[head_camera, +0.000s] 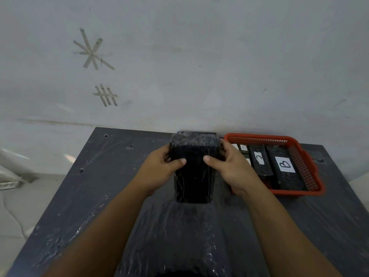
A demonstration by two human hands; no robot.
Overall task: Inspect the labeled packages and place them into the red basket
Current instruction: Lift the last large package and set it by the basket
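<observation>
Black, plastic-wrapped rectangular package (193, 172) gripped by both hands: left hand (159, 166) and right hand (229, 166) curled round its sides, thumbs pressed on the near face. Held tilted above the dark wrapped surface (99, 196), probably for turning to find the label. Just right, red plastic basket (311, 168) already holding lettered packages (283, 166).

Two bare forearms in view, no sleeves visible. Left hand (159, 168) and right hand (231, 166): no rings, gloves, watches or bands at either wrist. Short, unpainted thumbnails. Nothing else of the body shows.
</observation>
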